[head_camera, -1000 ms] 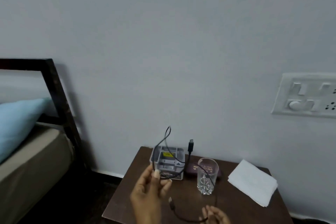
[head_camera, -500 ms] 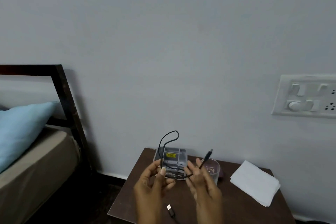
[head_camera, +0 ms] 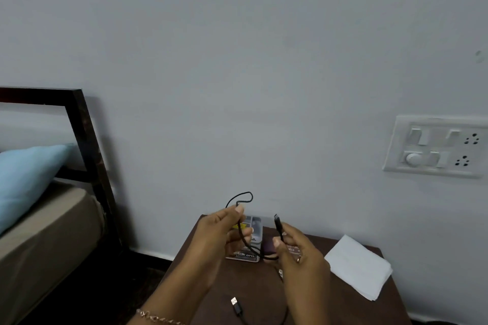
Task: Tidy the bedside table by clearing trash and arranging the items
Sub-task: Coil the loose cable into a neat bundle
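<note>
Mostly grey wall (head_camera: 237, 60) fills the view. Bed (head_camera: 39, 232) at left with a dark frame (head_camera: 87, 153) and a blue pillow (head_camera: 23, 179) on it. Dark brown bedside table (head_camera: 330, 306) stands against the wall, bottom centre-right. White switch panel (head_camera: 435, 146) on the wall, above the table's right side. Folded white tissue (head_camera: 356, 266) lies on the table's right part.

Both hands are raised over the table. Left hand (head_camera: 219, 237) pinches a black cable (head_camera: 239, 195) between thumb and fingers, and a loop of it stands up above the thumb. Right hand (head_camera: 301, 256) grips the same cable just under its small plug (head_camera: 277, 224), which points up. Cable sags between the two hands in front of a grey box (head_camera: 254, 227) at the table's back edge. Dark purple item (head_camera: 266, 244) is just beside the box, mostly hidden.

Cable's USB plug (head_camera: 234, 301) sits low near the table's front; cannot tell if it touches the top. Thin bracelet (head_camera: 155, 318) on the left wrist.
</note>
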Action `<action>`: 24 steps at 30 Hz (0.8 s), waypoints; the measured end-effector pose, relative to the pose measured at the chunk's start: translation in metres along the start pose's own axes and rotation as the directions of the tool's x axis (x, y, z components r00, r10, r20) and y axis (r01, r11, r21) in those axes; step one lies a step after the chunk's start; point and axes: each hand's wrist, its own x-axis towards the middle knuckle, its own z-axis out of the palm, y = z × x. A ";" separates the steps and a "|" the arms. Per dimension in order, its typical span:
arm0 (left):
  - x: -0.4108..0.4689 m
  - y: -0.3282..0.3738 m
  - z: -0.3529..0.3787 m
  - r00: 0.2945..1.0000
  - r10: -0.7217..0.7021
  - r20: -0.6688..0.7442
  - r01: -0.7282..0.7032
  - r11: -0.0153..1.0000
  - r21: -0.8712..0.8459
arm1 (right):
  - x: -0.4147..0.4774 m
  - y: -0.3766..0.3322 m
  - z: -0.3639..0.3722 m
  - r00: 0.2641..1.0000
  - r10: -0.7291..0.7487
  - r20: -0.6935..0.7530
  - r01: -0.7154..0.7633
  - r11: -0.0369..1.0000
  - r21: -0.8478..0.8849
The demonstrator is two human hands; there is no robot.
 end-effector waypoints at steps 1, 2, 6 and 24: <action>-0.001 0.004 0.001 1.000 0.021 0.004 -0.021 0.997 0.072 | 0.001 -0.002 -0.002 0.999 -0.038 -0.001 0.038 0.998 -0.051; -0.003 0.007 0.002 0.999 0.046 0.015 -0.048 0.989 0.137 | 0.003 -0.003 -0.003 0.996 -0.087 -0.007 0.086 0.991 -0.099; -0.012 0.023 0.002 0.972 0.228 0.063 -0.235 0.901 0.365 | 0.017 -0.016 -0.011 0.982 -0.188 -0.019 0.182 0.970 -0.164; -0.024 0.057 0.005 0.880 0.438 0.181 -0.463 0.712 0.528 | 0.055 -0.080 -0.017 0.980 -0.147 0.133 0.179 0.944 -0.278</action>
